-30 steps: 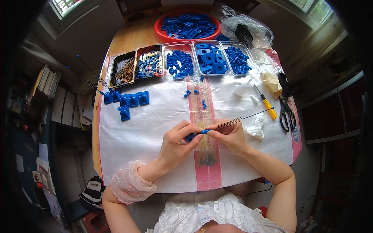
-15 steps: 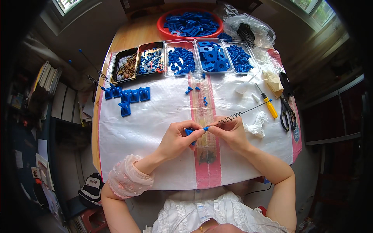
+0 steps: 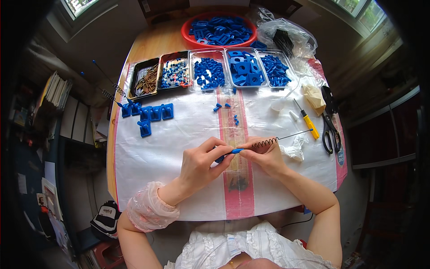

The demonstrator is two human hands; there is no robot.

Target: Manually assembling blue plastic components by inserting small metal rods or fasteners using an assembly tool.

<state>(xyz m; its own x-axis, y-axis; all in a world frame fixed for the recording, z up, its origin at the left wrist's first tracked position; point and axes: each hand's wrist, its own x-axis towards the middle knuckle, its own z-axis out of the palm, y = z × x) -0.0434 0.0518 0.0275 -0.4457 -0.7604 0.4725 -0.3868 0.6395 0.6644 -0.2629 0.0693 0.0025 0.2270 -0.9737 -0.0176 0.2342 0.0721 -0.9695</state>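
I see my left hand (image 3: 201, 163) pinching a small blue piece (image 3: 233, 151) over the middle of the white mat (image 3: 179, 134); my right hand (image 3: 264, 154) grips the spring (image 3: 265, 143), its wire end free; a slip could fling the piece among the loose bits (image 3: 224, 106).

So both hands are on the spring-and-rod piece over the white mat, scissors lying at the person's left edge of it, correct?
Not quite. The scissors lie at the person's right edge of the white mat, as the head view shows. The rest holds: left hand and right hand both hold the spring-and-rod piece.
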